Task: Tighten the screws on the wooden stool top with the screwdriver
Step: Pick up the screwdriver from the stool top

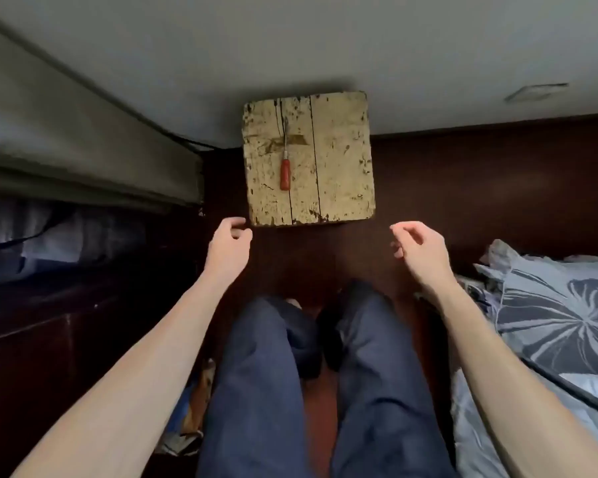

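Observation:
A square wooden stool top (339, 160) with worn, flaking pale paint stands on the dark floor against the wall, ahead of my knees. A screwdriver (285, 167) with a red handle lies on its left half, the metal shaft pointing away from me. I cannot make out any screws on the top. My left hand (229, 248) hovers just off the stool's near left corner, fingers loosely curled and holding nothing. My right hand (416, 250) hangs off the near right corner, fingers apart and empty. Neither hand touches the stool or the screwdriver.
A bed with grey patterned bedding (546, 305) lies along the right. Dark furniture (49, 322) and a curtain or drape (83, 150) fill the left. My legs in dark blue trousers (256, 391) are in the foreground. A white wall (290, 46) rises behind the stool.

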Demonstrator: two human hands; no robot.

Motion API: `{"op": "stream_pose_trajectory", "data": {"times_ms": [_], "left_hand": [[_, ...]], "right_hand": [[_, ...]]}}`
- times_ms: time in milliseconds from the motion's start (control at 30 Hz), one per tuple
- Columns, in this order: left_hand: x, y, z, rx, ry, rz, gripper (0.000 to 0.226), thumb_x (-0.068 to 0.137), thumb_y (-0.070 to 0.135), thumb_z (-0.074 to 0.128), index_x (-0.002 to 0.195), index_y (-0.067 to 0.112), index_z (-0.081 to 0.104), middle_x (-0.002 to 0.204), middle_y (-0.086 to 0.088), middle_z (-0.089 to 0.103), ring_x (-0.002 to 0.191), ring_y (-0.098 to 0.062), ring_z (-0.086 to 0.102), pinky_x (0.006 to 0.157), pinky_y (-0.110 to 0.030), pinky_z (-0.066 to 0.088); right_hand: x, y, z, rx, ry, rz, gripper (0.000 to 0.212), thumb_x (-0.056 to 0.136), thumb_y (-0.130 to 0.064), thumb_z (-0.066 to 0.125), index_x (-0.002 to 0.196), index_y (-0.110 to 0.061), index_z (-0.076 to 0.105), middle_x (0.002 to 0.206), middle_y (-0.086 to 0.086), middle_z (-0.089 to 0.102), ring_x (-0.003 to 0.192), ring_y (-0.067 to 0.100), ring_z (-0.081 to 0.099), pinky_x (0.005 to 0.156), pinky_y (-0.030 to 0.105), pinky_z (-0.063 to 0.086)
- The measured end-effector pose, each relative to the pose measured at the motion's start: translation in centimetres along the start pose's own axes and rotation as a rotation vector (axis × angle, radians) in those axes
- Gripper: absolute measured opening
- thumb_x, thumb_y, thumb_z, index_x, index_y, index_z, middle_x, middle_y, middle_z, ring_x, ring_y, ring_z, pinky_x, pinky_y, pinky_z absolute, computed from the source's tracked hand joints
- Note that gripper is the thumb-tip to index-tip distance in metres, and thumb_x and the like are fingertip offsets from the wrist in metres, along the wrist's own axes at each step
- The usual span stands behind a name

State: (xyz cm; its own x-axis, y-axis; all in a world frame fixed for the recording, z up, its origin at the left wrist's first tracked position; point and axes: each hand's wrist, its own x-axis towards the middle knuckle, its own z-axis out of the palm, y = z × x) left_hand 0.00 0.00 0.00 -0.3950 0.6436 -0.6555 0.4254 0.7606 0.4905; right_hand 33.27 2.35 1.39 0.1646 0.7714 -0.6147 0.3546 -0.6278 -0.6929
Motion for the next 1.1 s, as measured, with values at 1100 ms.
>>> {"op": "stream_pose_trajectory", "data": {"times_ms": [1100], "left_hand": [[17.7, 0.5, 8.0, -0.147, 0.294, 0.454, 0.06, 0.107, 0.057, 0.021, 0.149, 0.018, 0.04, 0.149, -0.006, 0.052, 0.137, -0.026, 0.048, 0.102, -0.041, 0.04]], "right_hand": [[13.2, -2.3, 23.6, -0.505, 0.393, -0.71, 0.047, 0.098, -0.058, 0.05, 0.099, -0.015, 0.07, 0.097, 0.001, 0.07, 0.089, 0.024, 0.065, 0.079, 0.041, 0.056]]}}
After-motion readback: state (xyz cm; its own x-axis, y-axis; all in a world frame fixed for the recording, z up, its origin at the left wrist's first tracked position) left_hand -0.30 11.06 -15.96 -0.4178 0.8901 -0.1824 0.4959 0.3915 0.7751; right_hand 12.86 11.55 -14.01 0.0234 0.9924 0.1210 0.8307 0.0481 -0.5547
